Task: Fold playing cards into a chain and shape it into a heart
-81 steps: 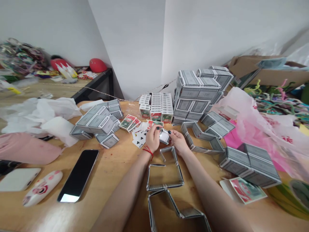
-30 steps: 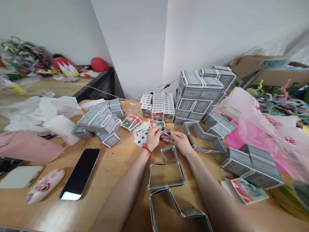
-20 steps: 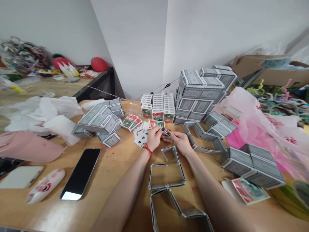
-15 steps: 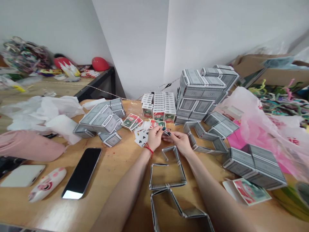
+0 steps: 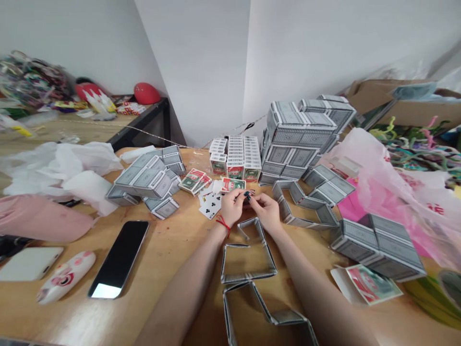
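Room: white walls meet in a corner behind a tan wooden worktop (image 5: 169, 250) crowded with card goods.
Left hand: the left hand (image 5: 231, 207) is curled shut, with a red string bracelet (image 5: 223, 222) at the wrist and dark-painted fingertips (image 5: 247, 194) pinched against those of the other hand.
Right hand: the right hand (image 5: 268, 212) is also closed, its fingertips meeting the left ones.
Held thing: a small grey card piece (image 5: 251, 193) is gripped between both hands, just above the worktop near its middle. It is mostly hidden by the fingers.
Below the wrists: a zigzag chain of folded grey cards (image 5: 248, 276) stands on edge, running towards the camera.
Just left of the hands: loose face-up playing cards (image 5: 211, 204) show black club pips, with a corner index too small to read.
Behind the hands: red-and-green card boxes (image 5: 194, 181) lie flat, and rows of boxed decks (image 5: 236, 156) stand beyond them. Their print is illegible.
Far right: tall grey-patterned card blocks (image 5: 300, 132) are stacked, and another folded card chain (image 5: 306, 211) lies in front of them.
Right edge: a pink plastic bag (image 5: 382, 192) carries red characters that I cannot read. A flat red-and-green box (image 5: 372, 284) lies near it.
Left side: a heap of grey card blocks (image 5: 147, 178), a black smartphone (image 5: 118, 259), a white slab-shaped case (image 5: 29, 263) and white plastic bags (image 5: 61, 168).
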Available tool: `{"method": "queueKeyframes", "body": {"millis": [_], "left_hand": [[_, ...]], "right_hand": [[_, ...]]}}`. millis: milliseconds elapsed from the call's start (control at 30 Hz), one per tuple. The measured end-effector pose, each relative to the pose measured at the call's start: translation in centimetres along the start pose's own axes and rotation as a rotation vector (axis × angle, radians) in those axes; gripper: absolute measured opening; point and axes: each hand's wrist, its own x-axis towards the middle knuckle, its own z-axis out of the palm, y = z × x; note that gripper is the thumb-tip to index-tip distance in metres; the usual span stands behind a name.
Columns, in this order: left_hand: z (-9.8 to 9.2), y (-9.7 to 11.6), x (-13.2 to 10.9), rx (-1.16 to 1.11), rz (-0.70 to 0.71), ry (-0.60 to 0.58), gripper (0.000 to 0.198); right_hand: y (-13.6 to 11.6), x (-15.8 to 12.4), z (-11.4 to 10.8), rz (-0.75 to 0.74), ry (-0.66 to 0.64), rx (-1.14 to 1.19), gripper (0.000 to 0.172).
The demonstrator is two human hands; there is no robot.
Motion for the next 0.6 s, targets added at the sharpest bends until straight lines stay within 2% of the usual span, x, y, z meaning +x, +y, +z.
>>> {"method": "queueKeyframes", "body": {"millis": [300,600], "left_hand": [[0.12,0.57,0.1,-0.043,-0.046,0.113,0.02],[-0.05,0.25,0.26,-0.075,-0.109,0.162,0.02]], "right_hand": [[-0.02,-0.42,0.4,-0.102,0.037,-0.271,0.022],[0.44,-0.35,0.33,-0.092,-0.036,-0.308,0.02]]}}
